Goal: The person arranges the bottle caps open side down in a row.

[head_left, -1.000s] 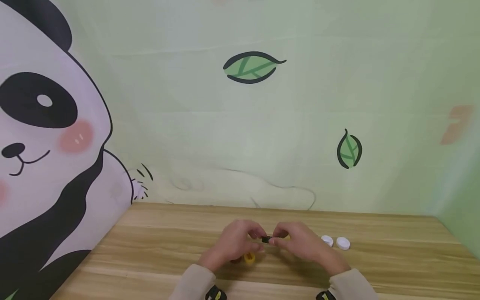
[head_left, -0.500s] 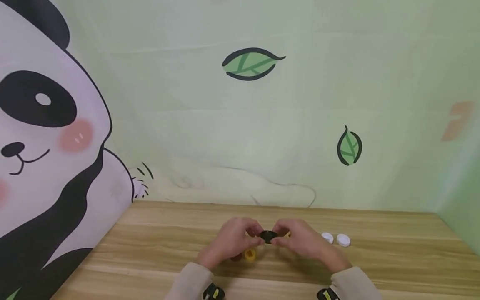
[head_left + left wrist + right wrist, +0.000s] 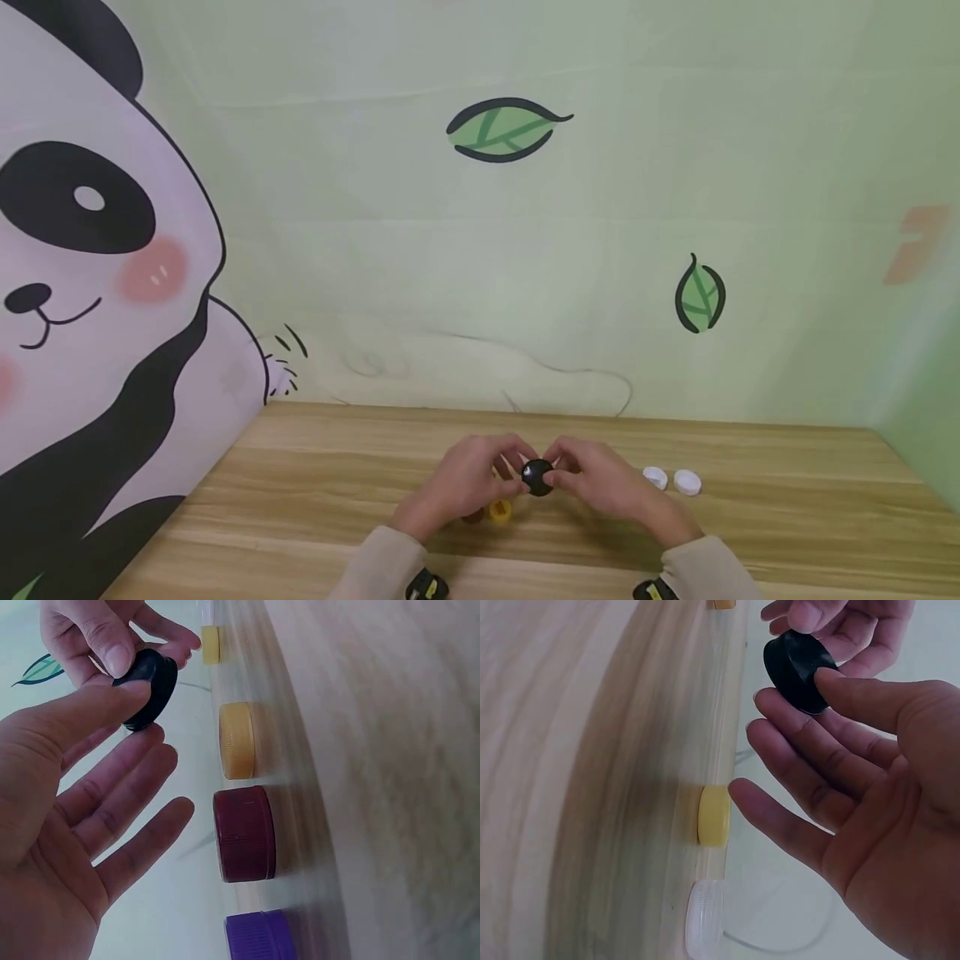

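Above the table, a round black bottle cap [image 3: 537, 477] is held between both hands, its flat face turned toward the head camera. My left hand [image 3: 468, 479] pinches its left edge between thumb and fingers. On the opposite edge, my right hand [image 3: 600, 479] pinches it the same way. The left wrist view shows the black cap [image 3: 154, 694] tilted, with the left thumb across it and the other fingers spread below. In the right wrist view the cap's [image 3: 799, 671] side wall and rim show, the right thumb on its face.
An orange-yellow cap [image 3: 238, 741], a dark red cap [image 3: 246, 834] and a purple cap [image 3: 260, 935] stand in a row on the wooden table [image 3: 300, 500]. Toward the right are a yellow cap [image 3: 714, 816] and two white caps [image 3: 687, 482]. A panda-printed wall closes the back.
The black cap has turned from edge-on to face-on toward the head camera, between the fingers of both hands. The hands stay in nearly the same place; the caps on the table have not moved.
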The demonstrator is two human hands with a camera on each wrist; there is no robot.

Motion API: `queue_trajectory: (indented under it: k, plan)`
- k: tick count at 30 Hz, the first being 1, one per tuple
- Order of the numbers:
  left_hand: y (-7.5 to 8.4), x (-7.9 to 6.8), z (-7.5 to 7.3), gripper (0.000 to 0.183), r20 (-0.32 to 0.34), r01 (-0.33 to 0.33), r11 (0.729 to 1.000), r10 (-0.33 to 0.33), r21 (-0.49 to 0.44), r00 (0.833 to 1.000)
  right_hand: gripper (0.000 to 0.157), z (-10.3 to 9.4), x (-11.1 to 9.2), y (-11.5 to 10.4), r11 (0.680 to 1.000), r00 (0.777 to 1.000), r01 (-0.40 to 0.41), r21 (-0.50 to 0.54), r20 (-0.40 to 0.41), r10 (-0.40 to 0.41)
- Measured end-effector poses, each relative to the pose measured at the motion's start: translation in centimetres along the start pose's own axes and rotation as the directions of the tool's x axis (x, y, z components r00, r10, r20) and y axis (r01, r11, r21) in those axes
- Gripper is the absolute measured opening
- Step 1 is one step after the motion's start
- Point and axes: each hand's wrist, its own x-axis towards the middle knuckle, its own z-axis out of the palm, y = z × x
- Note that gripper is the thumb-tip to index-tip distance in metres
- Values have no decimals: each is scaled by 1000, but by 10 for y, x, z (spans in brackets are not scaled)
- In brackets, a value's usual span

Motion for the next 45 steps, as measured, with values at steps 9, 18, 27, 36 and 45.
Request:
queue_trajectory:
  k: [9,18,27,36,45]
  plan:
    - [0,0,0,39,35,19,1000,-18,-10,999,20,-1,0,-1,997,999,-42,70,20,41]
    - [-2,0,2,32,44,63,998,-63,-10,997,15,-2,-2,-4,996,997,-55,71,61,51]
    - [-4,-1,2,30,58,90,996,-90,-1,994,31,-1,0,-3,998,996,-49,38,79,46]
    - [-4,4,1,31,69,62,997,-65,47,996,29,-2,4,-2,1000,997,-21,15,74,20]
    - [-6,-3,3,32,120,107,994,-107,7,987,29,11,3,2,1000,997,-2,11,78,1]
